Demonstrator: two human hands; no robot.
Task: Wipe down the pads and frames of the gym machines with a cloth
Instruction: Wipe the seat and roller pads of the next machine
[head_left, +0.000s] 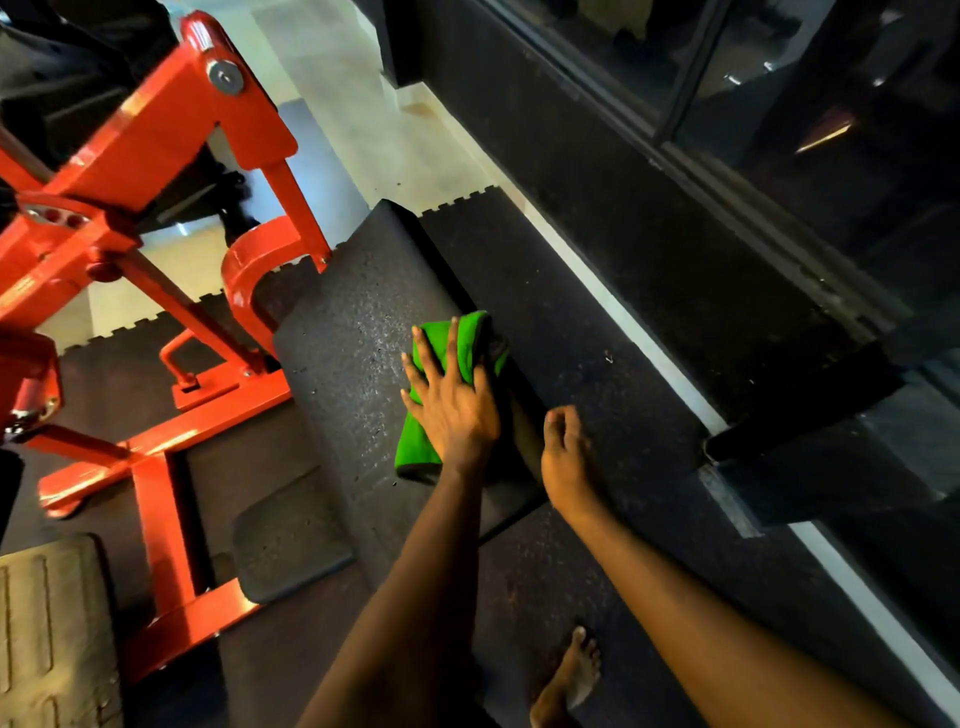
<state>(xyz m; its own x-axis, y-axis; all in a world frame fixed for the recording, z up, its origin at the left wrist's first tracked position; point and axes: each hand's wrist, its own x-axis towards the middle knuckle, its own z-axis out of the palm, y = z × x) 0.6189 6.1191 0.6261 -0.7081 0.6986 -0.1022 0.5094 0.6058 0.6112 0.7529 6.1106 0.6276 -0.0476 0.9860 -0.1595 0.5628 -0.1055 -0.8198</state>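
- My left hand (452, 402) lies flat on the green cloth (415, 441), with the fingers straight and spread and not gripping. I press with the whole palm because a wide flat hand rubs more surface at once
- The cloth is folded into a thick strip. It sits on the right part of the dark speckled pad (343, 332), near its right edge, with one end coming out beside my wrist and the other beyond my fingertips
- My left arm is stretched long and almost straight toward the pad, so I judge that I lean some weight through it
- My right hand (566, 457) is just beside the right edge of the pad, with fingers loosely curled and holding nothing. Whether it touches the edge to steady me, I cannot tell
- The pad appears sloped, and it shows pale specks to the left of the cloth, so I think this surface is only partly wiped
- Left of the pad stands the red frame (156, 156) of the machine, which I judge is not yet wiped
- Right of the pad runs the rubber floor mat (597, 322), and beyond it a dark glass wall (779, 104)
- Nearer to me than the pad, my bare foot (576, 670) stands on the mat
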